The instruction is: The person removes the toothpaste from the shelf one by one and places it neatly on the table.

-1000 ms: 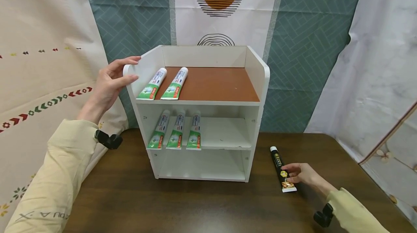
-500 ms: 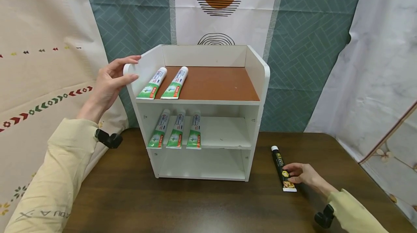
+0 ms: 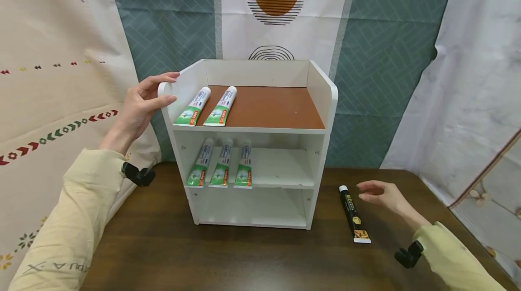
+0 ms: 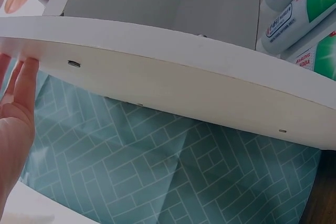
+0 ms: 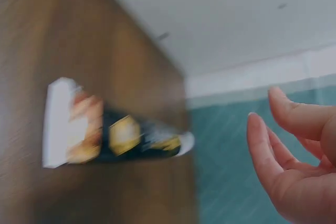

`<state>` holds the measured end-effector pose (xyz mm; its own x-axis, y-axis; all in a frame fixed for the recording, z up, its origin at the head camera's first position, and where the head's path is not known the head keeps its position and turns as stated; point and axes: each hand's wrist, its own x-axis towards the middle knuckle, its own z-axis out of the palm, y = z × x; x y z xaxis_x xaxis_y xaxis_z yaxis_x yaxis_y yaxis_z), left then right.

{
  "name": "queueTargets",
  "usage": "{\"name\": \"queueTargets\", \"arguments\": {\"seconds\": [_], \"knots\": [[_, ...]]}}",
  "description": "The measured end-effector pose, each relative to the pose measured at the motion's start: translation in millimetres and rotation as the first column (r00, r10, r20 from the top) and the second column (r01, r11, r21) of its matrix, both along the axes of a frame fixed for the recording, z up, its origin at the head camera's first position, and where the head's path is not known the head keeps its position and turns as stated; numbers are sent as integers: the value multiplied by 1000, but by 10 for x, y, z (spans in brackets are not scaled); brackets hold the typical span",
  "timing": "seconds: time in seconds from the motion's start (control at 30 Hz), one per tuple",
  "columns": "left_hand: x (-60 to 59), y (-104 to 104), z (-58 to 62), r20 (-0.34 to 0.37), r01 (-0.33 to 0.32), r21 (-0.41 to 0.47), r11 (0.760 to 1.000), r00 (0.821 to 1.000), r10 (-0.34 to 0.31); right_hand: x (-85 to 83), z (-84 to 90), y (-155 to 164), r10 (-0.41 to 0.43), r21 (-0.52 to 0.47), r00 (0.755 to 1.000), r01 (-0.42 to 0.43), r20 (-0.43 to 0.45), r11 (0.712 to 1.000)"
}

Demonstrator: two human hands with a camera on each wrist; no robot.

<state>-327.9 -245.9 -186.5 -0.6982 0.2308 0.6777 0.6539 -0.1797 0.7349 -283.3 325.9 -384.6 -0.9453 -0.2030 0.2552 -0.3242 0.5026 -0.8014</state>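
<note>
My left hand (image 3: 140, 103) holds the upper left side panel of a white three-tier shelf (image 3: 248, 130), thumb at its front edge and fingers at the top. Fingertips (image 4: 27, 77) rest against the panel in the left wrist view. On the table lies a black toothpaste tube (image 3: 351, 212) with a white cap and gold print, also blurred in the right wrist view (image 5: 123, 135). My right hand (image 3: 382, 194) hovers to the right of its cap end, apart from it, fingers loosely bent with nothing between them.
Two green-and-white toothpaste tubes (image 3: 221, 106) lie on the brown top tier at left. Three alike (image 3: 243, 166) lie on the white middle tier. The dark wooden table (image 3: 260, 255) carries the shelf. Patterned cloths (image 3: 390, 56) hang behind and at the sides.
My right hand has let go of the black toothpaste tube and moved up and away from it. The tube stays on the table. My left hand keeps its hold on the shelf.
</note>
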Motion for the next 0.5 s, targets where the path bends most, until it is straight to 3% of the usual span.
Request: {"name": "queueTargets", "arguments": {"seconds": [0.27,0.5], "knots": [[2,5,-11,-9,10,-5,1000,1000,-10,-46,629,-176,24,-175,999,-16,39,984],[6,2,-7,-5,16,-7,1000,1000,-16,-53,1054,-297,111,-355,994,-100,11,930]]}}
